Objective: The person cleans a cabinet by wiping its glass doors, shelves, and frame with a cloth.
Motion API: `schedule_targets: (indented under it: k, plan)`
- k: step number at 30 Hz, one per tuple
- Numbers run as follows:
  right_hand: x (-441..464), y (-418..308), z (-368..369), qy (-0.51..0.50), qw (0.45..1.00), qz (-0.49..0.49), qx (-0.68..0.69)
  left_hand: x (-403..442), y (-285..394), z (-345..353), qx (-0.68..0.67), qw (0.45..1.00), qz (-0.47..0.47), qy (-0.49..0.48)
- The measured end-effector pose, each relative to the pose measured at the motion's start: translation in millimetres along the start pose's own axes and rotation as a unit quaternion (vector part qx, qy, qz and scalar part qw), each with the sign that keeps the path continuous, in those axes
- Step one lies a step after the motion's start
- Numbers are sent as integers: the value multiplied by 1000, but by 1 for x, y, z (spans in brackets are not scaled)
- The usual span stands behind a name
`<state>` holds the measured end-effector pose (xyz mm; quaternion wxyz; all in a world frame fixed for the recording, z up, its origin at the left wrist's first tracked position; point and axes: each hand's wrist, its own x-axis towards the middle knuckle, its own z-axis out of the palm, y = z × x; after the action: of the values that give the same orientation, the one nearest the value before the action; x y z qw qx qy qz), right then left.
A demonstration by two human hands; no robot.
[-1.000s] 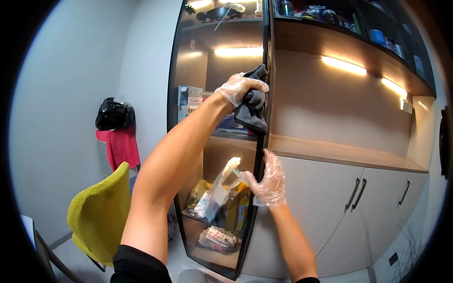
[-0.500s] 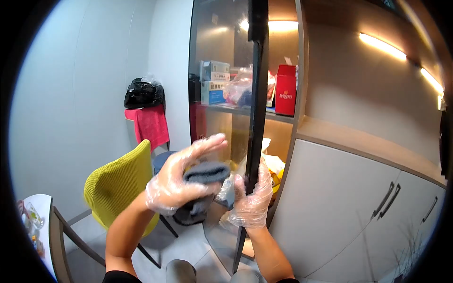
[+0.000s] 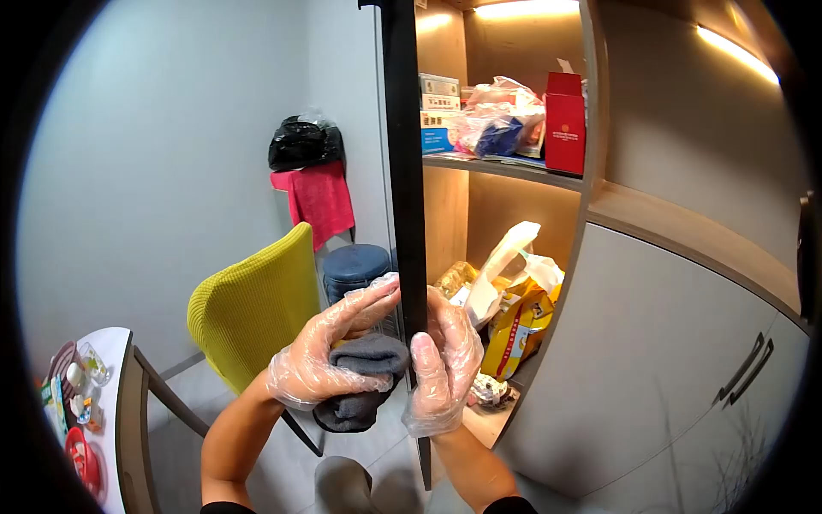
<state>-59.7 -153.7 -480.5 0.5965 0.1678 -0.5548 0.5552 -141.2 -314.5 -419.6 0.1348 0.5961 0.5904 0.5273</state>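
Observation:
In a clear plastic glove, my left hand (image 3: 321,355) clasps a folded dark grey cloth (image 3: 368,355) between thumb and palm. Its fingers stretch up towards the black-framed cabinet door (image 3: 404,163), their tips at the frame. The door stands swung out and shows nearly edge-on. My right hand (image 3: 449,364), gloved likewise, grips the door frame from the right side, its thumb towards me and its fingers partly hidden behind.
Lit shelves hold a red box (image 3: 565,124), plastic bags (image 3: 501,120) and yellow packages (image 3: 522,321). A yellow chair (image 3: 257,308) and blue stool (image 3: 355,264) stand left. Cluttered white table (image 3: 120,368) lies lower left; grey cupboards (image 3: 659,360) are right.
The door has turned from showing its glass face to nearly edge-on, baring more of the shelves. My left hand with the cloth has come closer to the frame. The view has shifted.

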Motion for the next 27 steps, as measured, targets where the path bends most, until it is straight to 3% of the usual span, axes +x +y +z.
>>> schedule_targets:
  k: [5,8,15,22,27]
  plan:
    - [-7,-6,21,5,991,-64,-117,-11,-11,-17,-3,1000,-25,3]
    - [-14,2,45,22,980,-149,-126,-25,-34,-25,-43,998,-35,40]
    - [-45,16,108,-15,988,-134,-76,-89,-9,-29,-53,968,-116,218]
    - [-50,25,136,-83,988,-114,-55,-121,-14,-54,30,959,-88,267]
    - [-48,25,141,-174,981,-78,-35,-121,-9,-54,-88,916,-131,370]
